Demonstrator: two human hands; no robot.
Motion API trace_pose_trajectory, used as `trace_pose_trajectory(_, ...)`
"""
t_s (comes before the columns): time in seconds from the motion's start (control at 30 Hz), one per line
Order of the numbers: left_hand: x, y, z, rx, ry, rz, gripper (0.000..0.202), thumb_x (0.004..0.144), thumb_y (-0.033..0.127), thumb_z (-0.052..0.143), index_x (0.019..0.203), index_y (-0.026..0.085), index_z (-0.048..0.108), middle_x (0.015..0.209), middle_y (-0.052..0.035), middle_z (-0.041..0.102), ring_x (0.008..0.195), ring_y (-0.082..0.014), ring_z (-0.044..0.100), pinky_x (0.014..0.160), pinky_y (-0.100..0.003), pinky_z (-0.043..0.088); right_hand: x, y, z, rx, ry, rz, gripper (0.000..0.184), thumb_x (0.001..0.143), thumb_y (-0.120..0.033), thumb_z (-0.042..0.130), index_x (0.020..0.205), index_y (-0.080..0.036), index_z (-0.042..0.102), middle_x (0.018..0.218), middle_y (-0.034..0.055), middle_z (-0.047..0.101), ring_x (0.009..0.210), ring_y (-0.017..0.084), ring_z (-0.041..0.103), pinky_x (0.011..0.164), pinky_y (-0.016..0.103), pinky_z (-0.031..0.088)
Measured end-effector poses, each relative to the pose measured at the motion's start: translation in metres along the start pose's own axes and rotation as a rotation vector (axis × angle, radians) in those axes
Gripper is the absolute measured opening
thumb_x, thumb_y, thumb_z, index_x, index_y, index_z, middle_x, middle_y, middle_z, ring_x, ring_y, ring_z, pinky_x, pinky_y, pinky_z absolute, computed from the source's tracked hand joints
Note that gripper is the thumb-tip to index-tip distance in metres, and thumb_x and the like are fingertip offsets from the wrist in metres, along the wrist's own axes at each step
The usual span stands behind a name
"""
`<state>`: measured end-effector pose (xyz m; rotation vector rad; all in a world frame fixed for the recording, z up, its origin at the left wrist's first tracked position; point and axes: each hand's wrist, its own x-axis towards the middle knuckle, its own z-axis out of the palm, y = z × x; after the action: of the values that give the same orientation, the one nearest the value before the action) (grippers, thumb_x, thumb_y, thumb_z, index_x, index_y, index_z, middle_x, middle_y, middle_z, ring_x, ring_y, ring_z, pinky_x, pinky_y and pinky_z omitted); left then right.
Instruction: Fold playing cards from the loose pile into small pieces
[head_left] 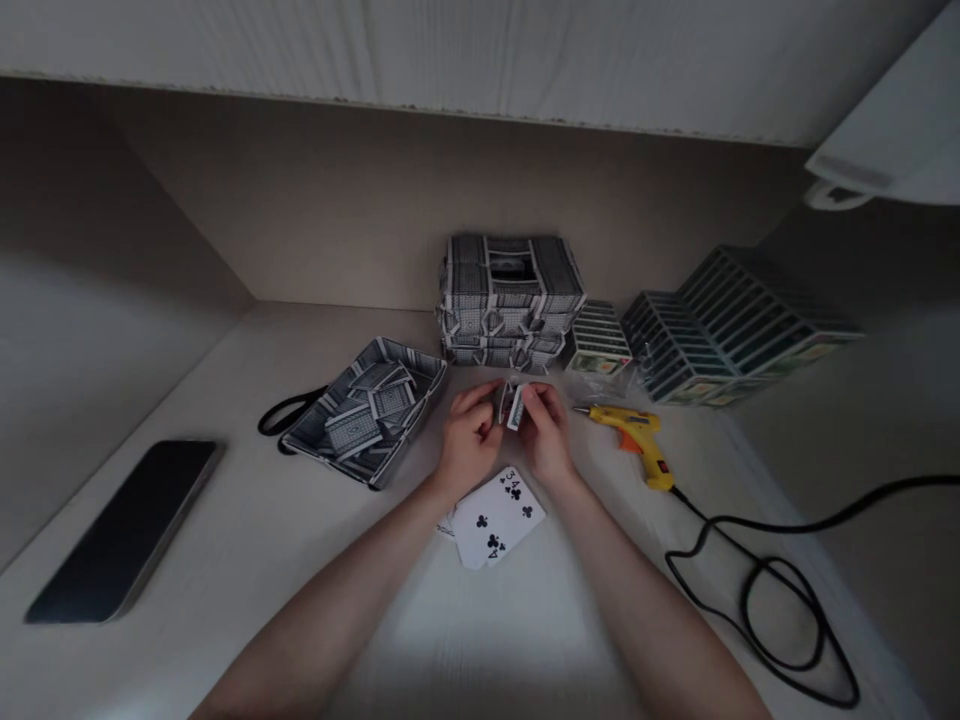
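Note:
Between my two hands, above the table, is a small folded playing card (516, 410) with its white edge turned toward me. My right hand (546, 432) pinches it from the right. On the other side, my left hand (469, 435) has its fingers closed at the card's left part, its index finger reaching toward the top. The exact grip of the left fingertips is hard to make out. Just below my hands lie several loose playing cards (495, 520), a four of clubs on top.
Left stands an open box (369, 472) made of cards, holding several cards, with black-handled scissors (289, 412) beside it. Behind sits a card-built case (510, 300). Right are a yellow glue gun (634, 437), its black cable (750, 525) and stacked card packs (720, 335). A phone (127, 530) lies far left.

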<state>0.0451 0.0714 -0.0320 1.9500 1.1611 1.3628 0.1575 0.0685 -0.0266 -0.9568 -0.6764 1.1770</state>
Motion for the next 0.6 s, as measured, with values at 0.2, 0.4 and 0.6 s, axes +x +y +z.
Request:
trace_pose_trajectory(0.2,-0.0019,0.0,0.0008,0.169,0.016,-0.01,0.023,0.057,-0.001,0.052,0.051,0.017,0.038,0.106,-0.004,0.053,0.096,-0.0208,0.047,0.081,-0.036,0.038,-0.0006,0.0013,0.0003,0.001,0.028,-0.06,0.023,0.069,-0.041,0.067,0.068,-0.022,0.054,0.065,-0.0048,0.049,0.06,0.01,0.045,0.058,0.024,0.037)
trace_pose_trajectory(0.4,-0.003,0.0031,-0.0001,0.207,-0.019,0.056,0.023,0.057,-0.002,0.051,0.05,0.016,0.04,0.108,-0.0033,0.052,0.096,-0.0207,0.045,0.078,-0.035,0.038,0.0009,0.0026,-0.0019,-0.119,0.038,-0.072,0.024,0.069,-0.042,0.066,0.065,-0.021,0.054,0.062,-0.0049,0.049,0.059,0.01,0.043,0.057,0.024,0.036)
trace_pose_trajectory(0.6,-0.0039,0.0033,0.0002,0.2,-0.035,0.074,0.022,0.057,-0.001,0.051,0.051,0.017,0.04,0.108,-0.0035,0.052,0.098,-0.0211,0.046,0.08,-0.036,0.037,0.0025,0.0031,-0.0032,-0.093,0.033,-0.03,0.025,0.068,-0.042,0.067,0.065,-0.021,0.053,0.062,-0.0052,0.048,0.056,0.01,0.042,0.053,0.024,0.034)
